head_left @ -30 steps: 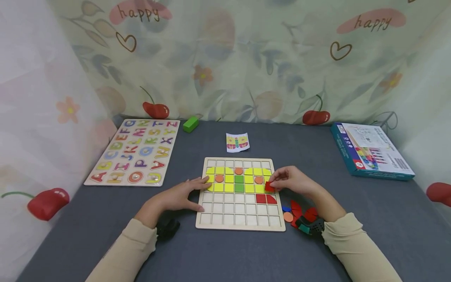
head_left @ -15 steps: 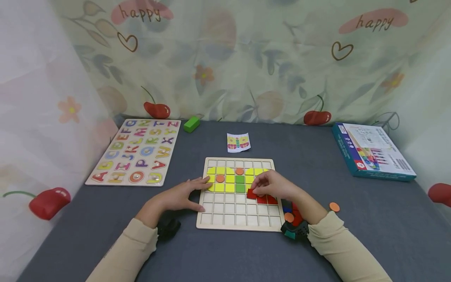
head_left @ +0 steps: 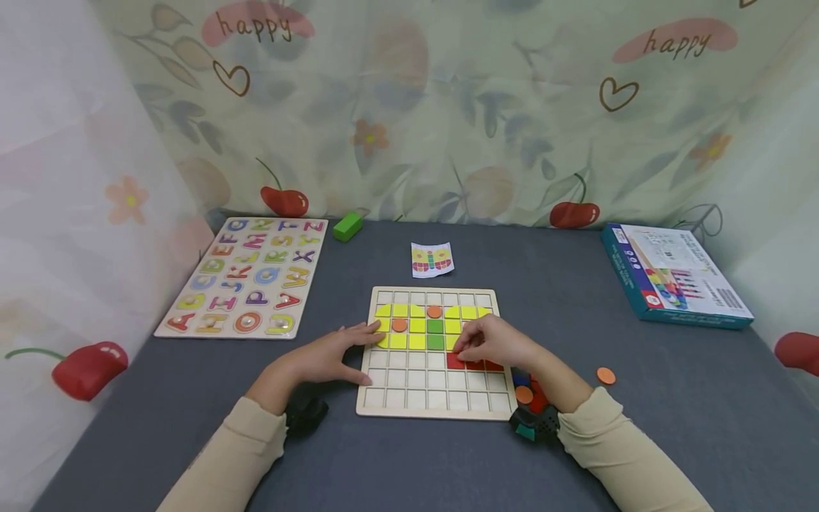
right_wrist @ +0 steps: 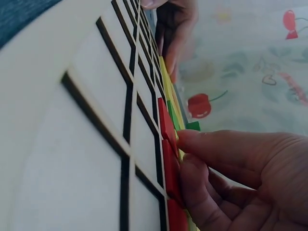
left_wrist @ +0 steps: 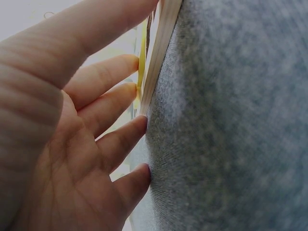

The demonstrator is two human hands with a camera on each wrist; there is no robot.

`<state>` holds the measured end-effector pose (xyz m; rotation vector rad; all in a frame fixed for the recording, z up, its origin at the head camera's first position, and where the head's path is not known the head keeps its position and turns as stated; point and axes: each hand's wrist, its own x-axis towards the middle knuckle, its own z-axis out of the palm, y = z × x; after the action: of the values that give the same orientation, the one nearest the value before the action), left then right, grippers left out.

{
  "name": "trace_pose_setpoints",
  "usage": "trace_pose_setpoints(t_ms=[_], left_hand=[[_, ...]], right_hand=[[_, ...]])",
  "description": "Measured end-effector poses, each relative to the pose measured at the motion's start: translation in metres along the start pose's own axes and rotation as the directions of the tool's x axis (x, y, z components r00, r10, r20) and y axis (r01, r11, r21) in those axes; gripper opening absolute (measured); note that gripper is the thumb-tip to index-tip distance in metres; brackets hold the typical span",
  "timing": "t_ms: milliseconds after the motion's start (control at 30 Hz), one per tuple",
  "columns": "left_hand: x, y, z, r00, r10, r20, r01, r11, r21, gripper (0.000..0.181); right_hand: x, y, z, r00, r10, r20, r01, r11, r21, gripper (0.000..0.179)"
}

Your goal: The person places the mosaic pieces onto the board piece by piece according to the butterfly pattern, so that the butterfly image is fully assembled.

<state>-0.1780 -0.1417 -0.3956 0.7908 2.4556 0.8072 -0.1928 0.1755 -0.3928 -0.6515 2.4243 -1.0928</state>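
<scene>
A wooden grid board [head_left: 435, 413] lies on the table with yellow tiles [head_left: 398, 340], green tiles [head_left: 435, 334] and orange discs [head_left: 434, 311] in its upper rows. My left hand [head_left: 323, 355] rests at its left edge, fingers spread; in the left wrist view fingertips touch a yellow tile [left_wrist: 141, 62] and the board's side [left_wrist: 163, 43]. My right hand [head_left: 499, 343] pinches a red square tile [head_left: 455, 361] lying in a cell below the yellow rows. The right wrist view shows thumb and index fingertip at that red square tile [right_wrist: 166, 120], beside another red tile [right_wrist: 171, 168]. The hand hides some right-hand cells.
Loose red, blue and orange pieces [head_left: 523, 395] lie by the board's right edge, partly under my right wrist. One orange disc [head_left: 606, 375] lies farther right. Behind the board are a butterfly picture card [head_left: 431, 260], a green block [head_left: 348, 227], an alphabet board [head_left: 239, 277] and a box [head_left: 678, 274].
My right hand has carried the red square tile left and down from the yellow area into a cell left of the other red tiles, where it now lies flat. The left hand stays put.
</scene>
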Motion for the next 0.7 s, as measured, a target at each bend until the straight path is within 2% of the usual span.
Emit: trace_pose_setpoints(t_ms=[300, 533, 700], left_hand=[[0.000, 0.001, 0.001, 1.000, 0.000, 0.001, 0.000, 1.000, 0.000, 0.079], [0.001, 0.001, 0.002, 1.000, -0.010, 0.002, 0.010, 1.000, 0.008, 0.079], [0.001, 0.001, 0.001, 1.000, -0.015, -0.002, 0.015, 1.000, -0.001, 0.079]], right_hand=[[-0.019, 0.006, -0.014, 0.998, 0.070, -0.010, -0.069, 0.997, 0.036, 0.018], [-0.049, 0.020, -0.029, 0.991, 0.136, -0.014, -0.134, 0.987, 0.084, 0.024], [-0.073, 0.033, -0.035, 0.990, 0.139, -0.021, -0.137, 0.986, 0.094, 0.028]])
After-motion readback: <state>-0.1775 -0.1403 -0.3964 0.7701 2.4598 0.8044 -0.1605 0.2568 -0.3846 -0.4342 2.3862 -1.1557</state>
